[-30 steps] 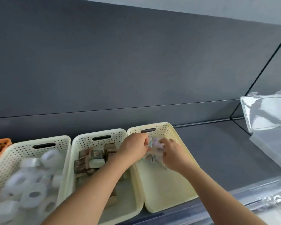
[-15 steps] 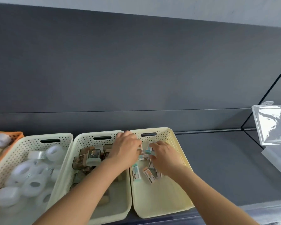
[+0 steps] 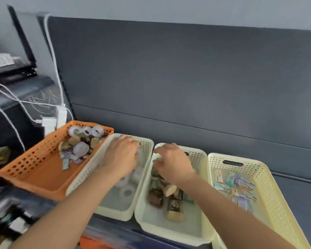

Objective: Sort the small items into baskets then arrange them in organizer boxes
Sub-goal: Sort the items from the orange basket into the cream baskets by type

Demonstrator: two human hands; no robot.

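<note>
the likely slip is a mix-up: both hands work side by side over neighbouring baskets, so an item let go off-centre could tip over the shared rim into the wrong one, and the orange basket (image 3: 16,170) at nine o'clock holds unsorted pieces. the left hand (image 3: 121,155) hangs over the first cream basket (image 3: 97,159), above the white tape rolls (image 3: 127,192), fingers curled down; blur hides its grip, so i cannot tell what it holds. the right hand (image 3: 174,163), at its three o'clock, hovers over the brown blocks (image 3: 155,197) in the second cream basket (image 3: 169,237), fingers loosely bent, grip equally unreadable. packets (image 3: 241,187) fill the third cream basket (image 3: 269,178).
</note>
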